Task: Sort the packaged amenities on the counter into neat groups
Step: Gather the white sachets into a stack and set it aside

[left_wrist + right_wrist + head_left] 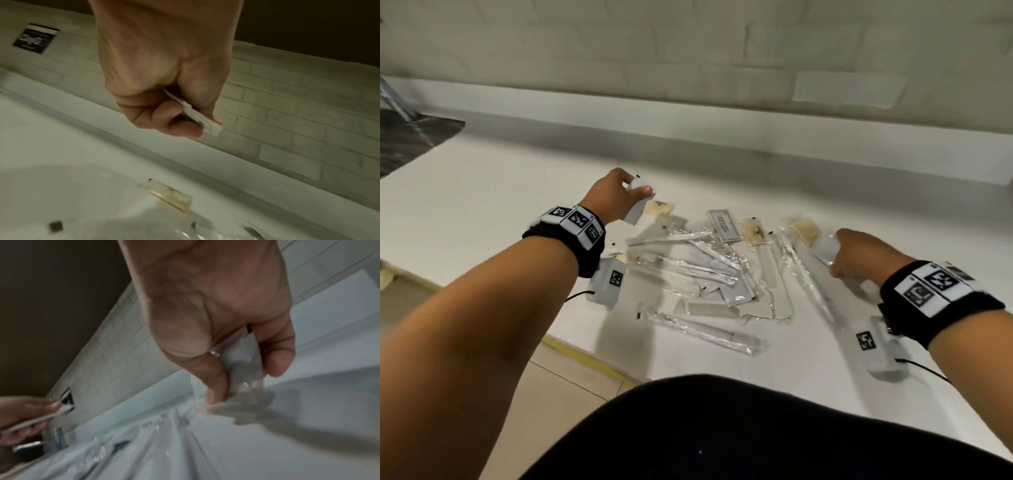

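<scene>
A scattered pile of packaged amenities (709,270) lies on the white counter (482,219): long clear-wrapped sticks, flat white sachets and small yellowish packets. My left hand (616,195) is raised over the pile's far left edge and pinches a flat white sachet (638,202) between thumb and fingers; the left wrist view shows the white sachet (197,116) edge-on in my left hand (185,123). My right hand (859,253) is at the pile's right side, fingers curled round a clear-wrapped white packet (825,250). In the right wrist view, that packet (244,369) sits between thumb and finger.
A small yellowish packet (170,198) lies just below my left hand. A grey printed sachet (724,226) sits mid-pile. A tiled wall (688,68) runs behind the counter, with a dark plate (35,40) on it. A dark marbled surface (407,140) lies far left. The counter's front edge (585,353) is close to my body.
</scene>
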The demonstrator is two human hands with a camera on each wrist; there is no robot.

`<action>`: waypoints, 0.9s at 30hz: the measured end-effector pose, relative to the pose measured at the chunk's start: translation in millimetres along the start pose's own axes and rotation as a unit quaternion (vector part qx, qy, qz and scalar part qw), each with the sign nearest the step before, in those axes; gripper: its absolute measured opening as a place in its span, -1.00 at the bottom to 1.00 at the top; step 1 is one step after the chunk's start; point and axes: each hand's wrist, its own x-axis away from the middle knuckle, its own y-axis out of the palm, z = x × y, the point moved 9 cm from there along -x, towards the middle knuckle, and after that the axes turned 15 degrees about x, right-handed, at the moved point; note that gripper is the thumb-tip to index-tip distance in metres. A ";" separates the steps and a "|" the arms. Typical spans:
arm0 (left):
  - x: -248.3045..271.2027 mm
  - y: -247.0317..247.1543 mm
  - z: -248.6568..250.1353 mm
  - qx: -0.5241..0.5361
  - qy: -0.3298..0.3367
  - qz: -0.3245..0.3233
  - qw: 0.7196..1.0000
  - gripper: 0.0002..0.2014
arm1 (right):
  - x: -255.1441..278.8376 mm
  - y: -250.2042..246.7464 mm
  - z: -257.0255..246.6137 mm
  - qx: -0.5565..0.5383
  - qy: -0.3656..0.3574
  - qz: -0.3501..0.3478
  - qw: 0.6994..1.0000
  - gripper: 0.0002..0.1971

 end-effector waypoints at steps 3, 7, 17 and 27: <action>-15.6 -13.9 -21.8 0.055 -0.046 -0.012 0.997 -0.41 | 5.4 -29.7 -10.7 -0.090 0.003 0.065 0.994 -0.63; -31.2 -7.6 -31.1 -0.020 -0.043 -0.109 0.993 -0.42 | 10.3 -54.1 -60.7 -0.161 -0.048 0.086 0.982 -0.65; 3.4 55.5 14.8 -0.117 0.113 -0.342 0.926 -0.73 | -38.9 -61.1 -186.8 -0.071 -0.066 -0.002 0.995 -0.52; 56.8 125.4 19.7 -0.266 0.261 -0.499 0.782 -0.53 | -49.9 -37.8 -183.6 -0.050 0.023 -0.051 0.997 -0.23</action>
